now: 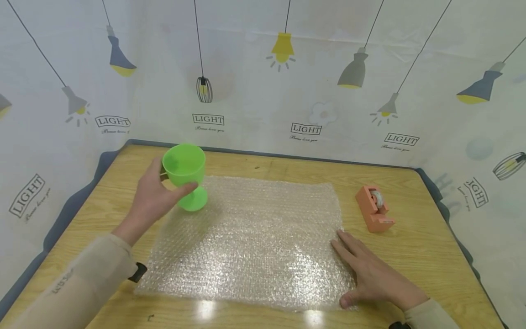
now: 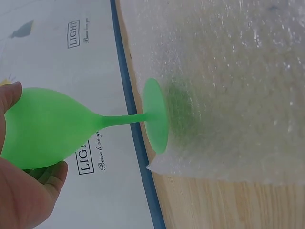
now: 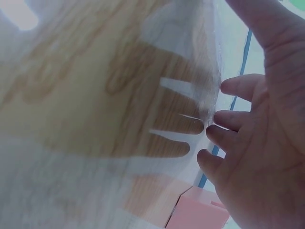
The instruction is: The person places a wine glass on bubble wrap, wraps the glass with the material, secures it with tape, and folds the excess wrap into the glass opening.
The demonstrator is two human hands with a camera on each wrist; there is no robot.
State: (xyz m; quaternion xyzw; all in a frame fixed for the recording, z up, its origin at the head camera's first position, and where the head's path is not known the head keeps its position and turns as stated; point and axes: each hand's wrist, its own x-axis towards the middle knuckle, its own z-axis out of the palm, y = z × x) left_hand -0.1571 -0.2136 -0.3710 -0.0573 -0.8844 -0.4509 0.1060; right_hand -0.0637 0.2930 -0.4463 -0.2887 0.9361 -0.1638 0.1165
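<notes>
A green goblet (image 1: 185,167) is upright in the left hand (image 1: 154,194), whose fingers and thumb curl round its bowl. In the left wrist view the goblet's foot (image 2: 156,116) is just over the bubble wrap (image 2: 228,86), with a gap and a green reflection beside it. The clear bubble wrap (image 1: 255,237) lies flat on the table. At its right edge the right hand (image 1: 370,274) rests with fingers spread; the right wrist view shows that hand (image 3: 267,133) with its fingertips near the wrap's edge.
An orange tape dispenser (image 1: 374,210) with a roll of tape stands right of the wrap on the wooden table (image 1: 411,201). A white sheet (image 1: 255,100) printed with lamps encloses the table's back and sides.
</notes>
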